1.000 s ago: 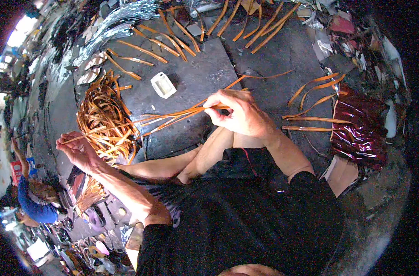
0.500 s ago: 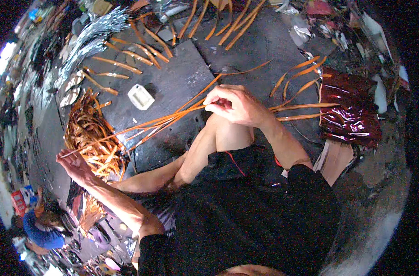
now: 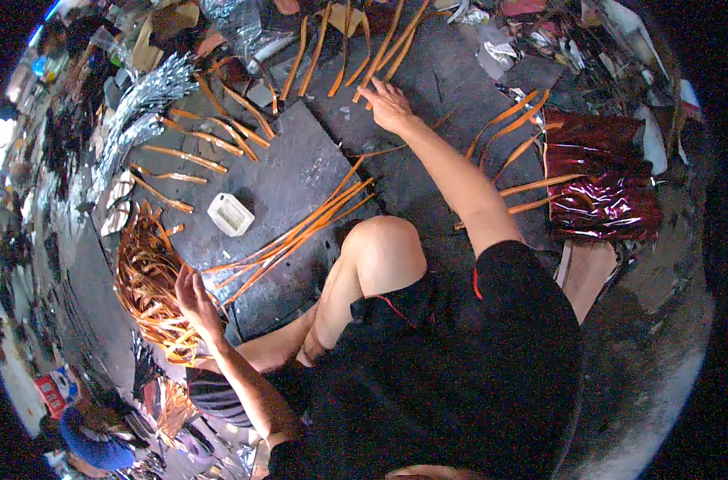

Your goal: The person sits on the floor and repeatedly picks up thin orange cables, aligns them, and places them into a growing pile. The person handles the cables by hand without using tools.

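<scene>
My right hand [image 3: 389,106] reaches far forward, its fingers stretched out at the near end of an orange-brown strip [image 3: 396,58] in the far row. Whether the fingertips press on that strip I cannot make out. Over the right edge of a tangled heap of orange-brown strips [image 3: 144,272] hovers my left hand [image 3: 194,298], fingers extended and nothing visible in them. Between my hands a loose bundle of long orange strips [image 3: 320,212] lies slantwise on the dark board [image 3: 300,152]. A small white tray-like block [image 3: 230,214] sits beyond that bundle.
Short orange strips [image 3: 212,140] lie spaced out at the left. Silvery strands [image 3: 144,100] lie behind them. At the right, strips lead to a shiny dark-red sheet [image 3: 600,180]. My bent knee [image 3: 392,248] rises in the middle. A person in blue [image 3: 96,440] is at lower left.
My right hand has let go of the long strips and moved forward to the far row. My left hand has shifted rightward, and its strip now lies with the bundle on the board.
</scene>
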A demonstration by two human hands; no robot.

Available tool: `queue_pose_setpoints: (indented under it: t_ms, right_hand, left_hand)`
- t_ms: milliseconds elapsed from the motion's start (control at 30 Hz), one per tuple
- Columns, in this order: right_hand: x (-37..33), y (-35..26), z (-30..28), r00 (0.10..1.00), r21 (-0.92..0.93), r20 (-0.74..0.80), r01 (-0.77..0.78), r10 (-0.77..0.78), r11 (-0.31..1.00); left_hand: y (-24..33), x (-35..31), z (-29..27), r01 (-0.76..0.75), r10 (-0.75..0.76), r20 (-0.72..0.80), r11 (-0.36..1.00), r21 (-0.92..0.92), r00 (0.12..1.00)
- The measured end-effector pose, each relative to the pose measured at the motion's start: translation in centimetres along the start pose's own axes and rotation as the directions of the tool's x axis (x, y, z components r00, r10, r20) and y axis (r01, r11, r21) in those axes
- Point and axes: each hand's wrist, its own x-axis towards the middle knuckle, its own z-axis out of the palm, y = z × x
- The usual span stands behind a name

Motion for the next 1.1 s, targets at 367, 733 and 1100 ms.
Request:
queue_pose_setpoints:
  t_ms: [367,733,1100]
  right_hand:
    - [-5.5,-2.9,-9.4,0.994,0.249,0.072,0.063,-0.083,0.966]
    - [-13.7,-21.2,-18.0,0.958,0.794,-0.053,0.212,-0.282,0.570]
    - [-13.9,-26.6,-19.2,0.883,0.686,-0.302,0.463,-0.360,0.561]
  left_hand:
    - [5.7,-3.4,4.4,0.095,-0.078,0.232,0.993,-0.063,0.970]
    - [16.8,-3.3,12.1,0.235,-0.006,0.472,0.873,-0.427,0.881]
    - [18.9,-4.5,6.2,0.056,0.066,0.272,0.908,-0.415,0.960]
